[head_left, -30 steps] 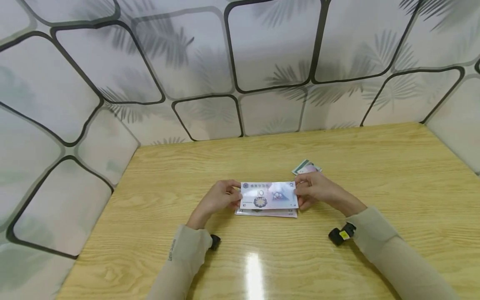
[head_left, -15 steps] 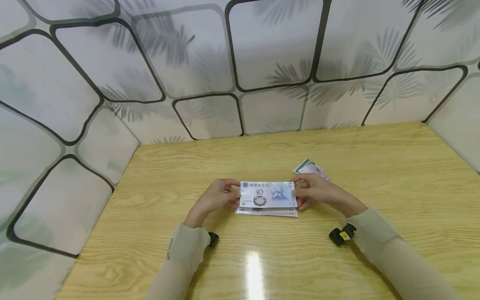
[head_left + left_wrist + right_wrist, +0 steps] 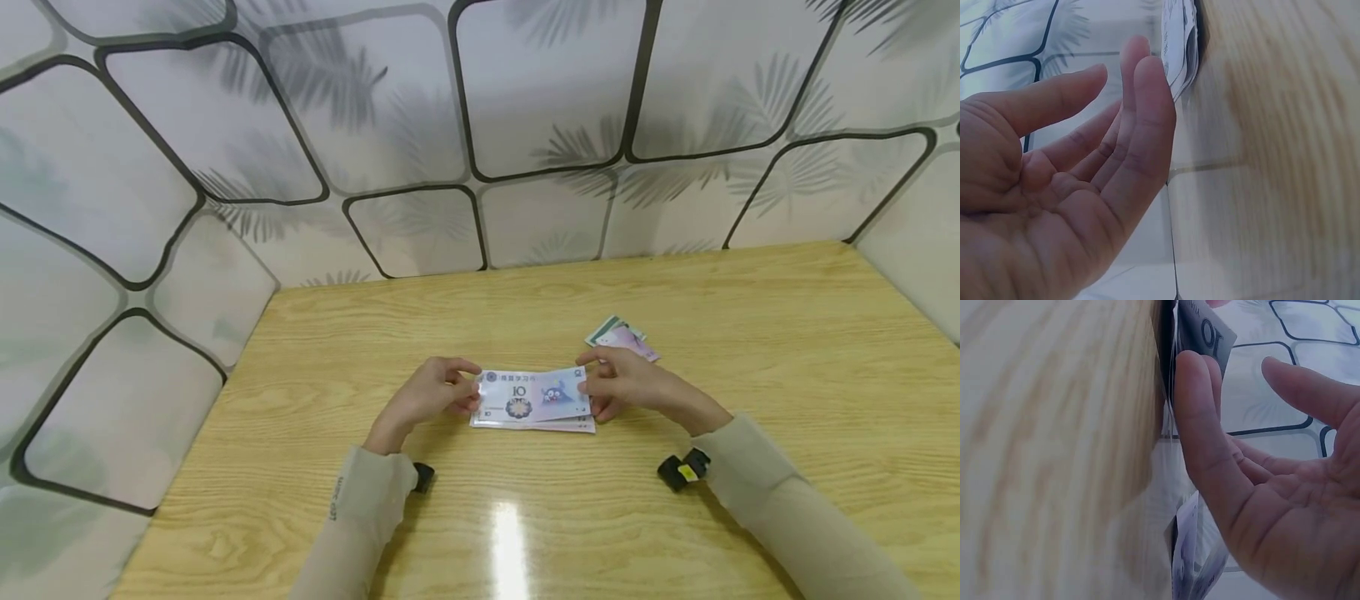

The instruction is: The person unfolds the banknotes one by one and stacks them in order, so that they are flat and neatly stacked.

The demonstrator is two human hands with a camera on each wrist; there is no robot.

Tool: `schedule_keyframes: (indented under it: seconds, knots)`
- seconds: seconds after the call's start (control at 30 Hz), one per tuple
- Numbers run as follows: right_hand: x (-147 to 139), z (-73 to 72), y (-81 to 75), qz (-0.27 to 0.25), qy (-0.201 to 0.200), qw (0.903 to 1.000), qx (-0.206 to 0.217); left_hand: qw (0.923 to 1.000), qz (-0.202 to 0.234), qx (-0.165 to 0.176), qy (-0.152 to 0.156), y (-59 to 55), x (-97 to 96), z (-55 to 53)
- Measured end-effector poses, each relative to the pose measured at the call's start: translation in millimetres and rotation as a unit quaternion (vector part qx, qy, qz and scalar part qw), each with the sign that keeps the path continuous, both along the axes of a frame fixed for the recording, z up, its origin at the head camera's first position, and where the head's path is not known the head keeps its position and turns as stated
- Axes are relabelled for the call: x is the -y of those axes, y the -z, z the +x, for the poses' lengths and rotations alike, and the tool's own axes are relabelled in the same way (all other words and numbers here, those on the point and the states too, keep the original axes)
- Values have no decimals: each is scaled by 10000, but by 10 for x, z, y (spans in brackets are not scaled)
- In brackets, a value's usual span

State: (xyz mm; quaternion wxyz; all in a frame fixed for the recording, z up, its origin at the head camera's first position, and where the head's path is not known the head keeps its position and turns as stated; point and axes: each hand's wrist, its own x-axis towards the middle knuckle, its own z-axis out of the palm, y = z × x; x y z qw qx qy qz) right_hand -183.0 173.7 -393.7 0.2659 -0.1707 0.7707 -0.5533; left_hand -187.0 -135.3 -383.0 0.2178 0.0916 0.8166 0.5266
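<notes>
A pale purple play banknote (image 3: 534,394) marked 10 lies over a small pile of similar banknotes (image 3: 564,426), slightly askew, in the head view. At its left end my left hand (image 3: 429,395) has fingers right at the edge; the left wrist view shows the thumb apart from the fingers (image 3: 1154,94) and the stacked note edges beyond the fingertips. My right hand (image 3: 628,382) is at the right end, and in the right wrist view its thumb (image 3: 1297,384) also stands away from the fingers, which touch the notes' edge. Neither hand pinches anything.
Several more notes, green and pink, (image 3: 624,337) lie loosely fanned on the wooden table (image 3: 360,333) just beyond my right hand. Patterned white panels (image 3: 540,225) rise along the back and sides of the table. Black cameras (image 3: 678,472) sit at both wrists.
The top banknote has come down onto the pile, its left end lower and its right end now angled slightly upward. My right fingertips have shifted a little left; the left hand moved slightly left too.
</notes>
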Motion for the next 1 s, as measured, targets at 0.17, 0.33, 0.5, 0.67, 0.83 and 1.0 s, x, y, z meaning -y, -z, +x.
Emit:
schedule_keyframes:
  seconds: [0.17,0.33,0.5,0.67,0.83,1.0]
  knots:
    - [14,1,-20,20,-184,9997,-163,10000,-5,2,30,-22,16,-5]
    - [-25,-4,-26,103,-259,9992,-290,9999,-19,-44,97,-23,13,-9]
    - [-179,-9,-41,209,-24,9993,-312,9995,-46,-270,147,-33,-48,-10]
    - [-361,-26,-109,260,263,9986,-367,9976,-124,-634,236,-67,-162,-25]
    - [-504,-51,-254,308,521,9970,-487,9967,-8,-762,265,-97,-255,-75]
    - [-684,-103,-362,382,835,9927,-778,9972,169,-718,147,-151,-363,-138]
